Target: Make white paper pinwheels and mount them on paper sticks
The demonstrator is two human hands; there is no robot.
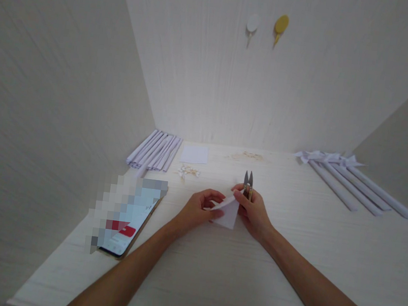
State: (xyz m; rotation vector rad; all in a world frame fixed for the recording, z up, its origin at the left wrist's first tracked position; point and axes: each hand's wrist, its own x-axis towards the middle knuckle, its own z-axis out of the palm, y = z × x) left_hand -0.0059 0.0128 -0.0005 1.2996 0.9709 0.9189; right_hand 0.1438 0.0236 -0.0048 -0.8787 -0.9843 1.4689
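A small white sheet of paper [228, 214], bent or folded, is held up between both hands above the table. My left hand [202, 207] pinches its left corner, thumb in front. My right hand [251, 208] grips the upper right edge of the paper between thumb and finger. Tucked in that same hand is a pair of thread snips [248, 181], blades pointing away from me and slightly apart. Part of the snips is hidden by the fingers.
Rolled paper tubes [157, 150] lie at the back left, beside a flat white paper square [194, 154] and small cotton-tipped bits [189, 171]. A phone [135, 224] rests at the left. Several tubes with paper ends [356, 186] lie right. Two hooks [281, 24] are on the wall.
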